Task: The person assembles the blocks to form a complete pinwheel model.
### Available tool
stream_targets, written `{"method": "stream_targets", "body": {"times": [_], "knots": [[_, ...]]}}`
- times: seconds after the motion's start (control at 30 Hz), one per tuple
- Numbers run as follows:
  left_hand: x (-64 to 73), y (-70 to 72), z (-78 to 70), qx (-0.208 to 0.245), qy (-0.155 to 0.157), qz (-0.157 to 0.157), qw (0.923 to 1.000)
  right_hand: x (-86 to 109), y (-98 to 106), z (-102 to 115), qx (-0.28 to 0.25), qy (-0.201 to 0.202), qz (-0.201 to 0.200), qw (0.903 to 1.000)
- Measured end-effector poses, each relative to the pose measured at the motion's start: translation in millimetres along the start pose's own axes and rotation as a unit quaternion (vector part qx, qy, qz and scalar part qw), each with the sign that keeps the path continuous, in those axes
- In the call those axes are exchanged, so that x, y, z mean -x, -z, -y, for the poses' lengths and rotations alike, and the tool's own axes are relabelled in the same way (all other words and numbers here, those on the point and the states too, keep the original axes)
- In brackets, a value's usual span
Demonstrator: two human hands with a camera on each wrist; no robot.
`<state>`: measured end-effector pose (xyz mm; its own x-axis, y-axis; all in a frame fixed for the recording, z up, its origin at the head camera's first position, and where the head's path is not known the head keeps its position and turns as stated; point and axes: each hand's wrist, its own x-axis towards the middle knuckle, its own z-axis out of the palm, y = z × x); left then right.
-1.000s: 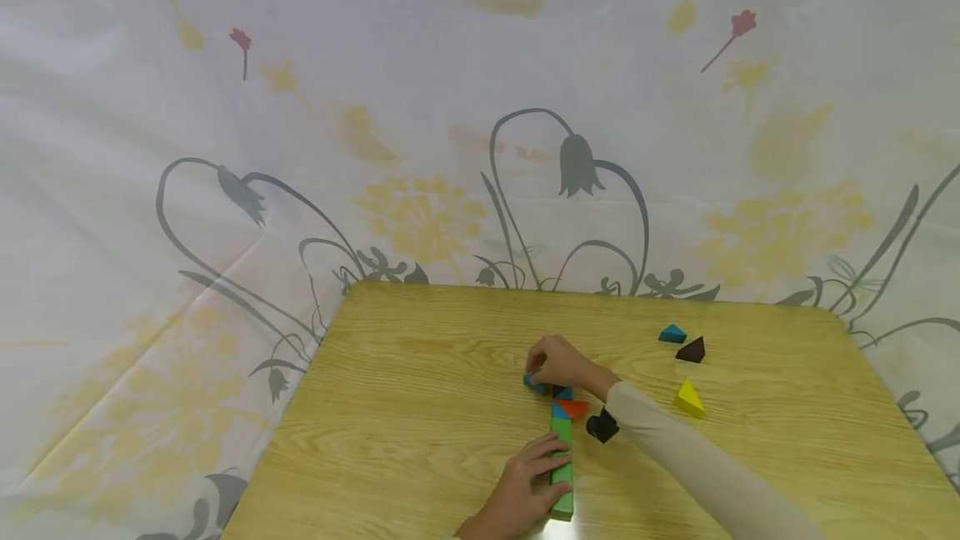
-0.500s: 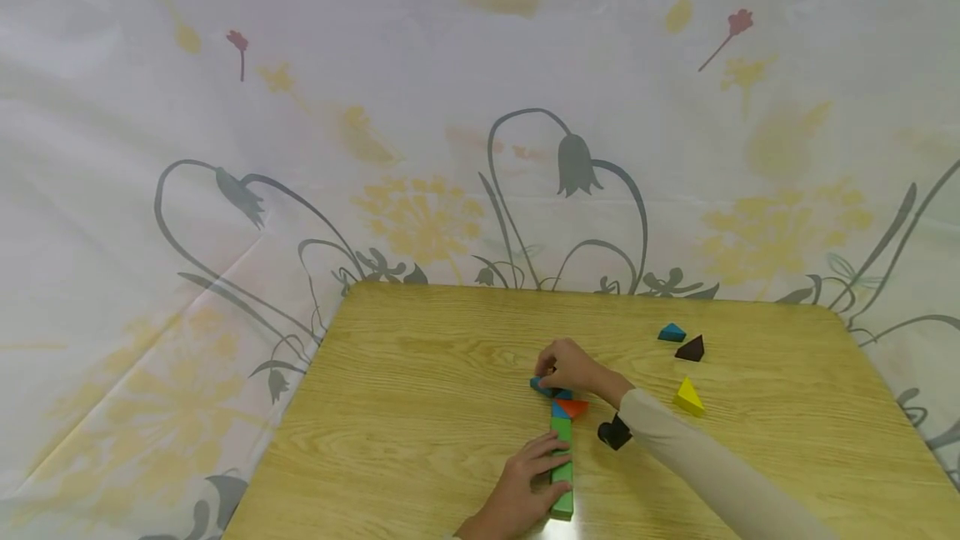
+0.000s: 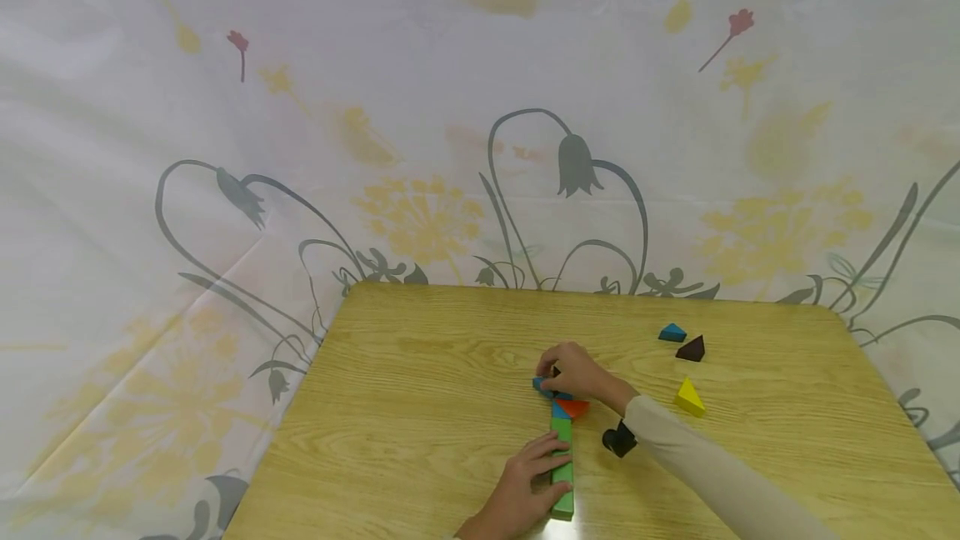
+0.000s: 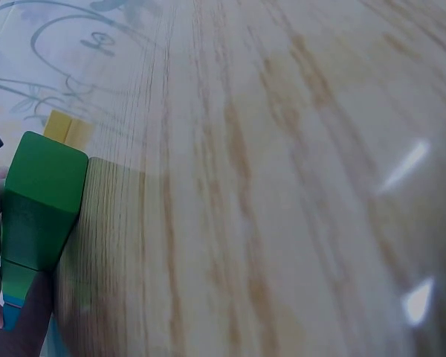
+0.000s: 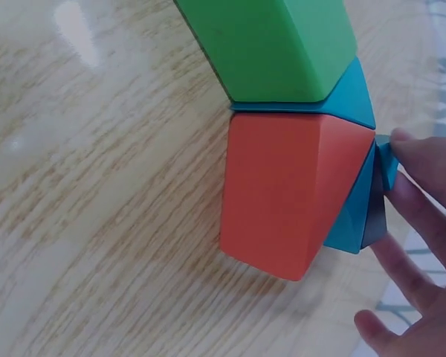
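My left hand (image 3: 517, 486) holds a row of green blocks (image 3: 561, 426), its fingers lying across them. In the left wrist view, the end green block (image 4: 46, 175) sits between thumb and fingers. At the row's far end, my right hand (image 3: 573, 369) pinches a blue block (image 3: 540, 385). The right wrist view shows this blue block (image 5: 389, 167) against a dark block (image 5: 376, 212), beside another blue block (image 5: 348, 223). An orange-red block (image 5: 271, 186) and a thin blue wedge (image 5: 357, 93) come between these and the green block (image 5: 282, 52).
On the wooden table (image 3: 405, 423), a blue triangular block (image 3: 672, 332), a dark brown block (image 3: 692, 349) and a yellow triangular block (image 3: 690, 400) lie to the right. A black wrist camera (image 3: 618, 440) sits under the right sleeve. A flower-printed sheet (image 3: 420, 107) hangs behind the table.
The right hand has shifted slightly right and nearer, bringing the pinched blue block up to the end of the row. The left hand has stayed in place.
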<state>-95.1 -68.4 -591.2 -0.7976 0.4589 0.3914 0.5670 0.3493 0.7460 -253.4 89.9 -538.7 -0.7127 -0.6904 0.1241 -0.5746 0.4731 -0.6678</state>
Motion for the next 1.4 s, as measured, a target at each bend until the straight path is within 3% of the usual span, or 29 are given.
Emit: {"method": "stream_targets", "body": {"times": [1.4], "knots": [[0.2, -0.6, -1.3, -0.004, -0.005, -0.005, 1.0, 7.7, -4.0, -2.7, 0.015, 0.019, -0.032, 0.9992]]}}
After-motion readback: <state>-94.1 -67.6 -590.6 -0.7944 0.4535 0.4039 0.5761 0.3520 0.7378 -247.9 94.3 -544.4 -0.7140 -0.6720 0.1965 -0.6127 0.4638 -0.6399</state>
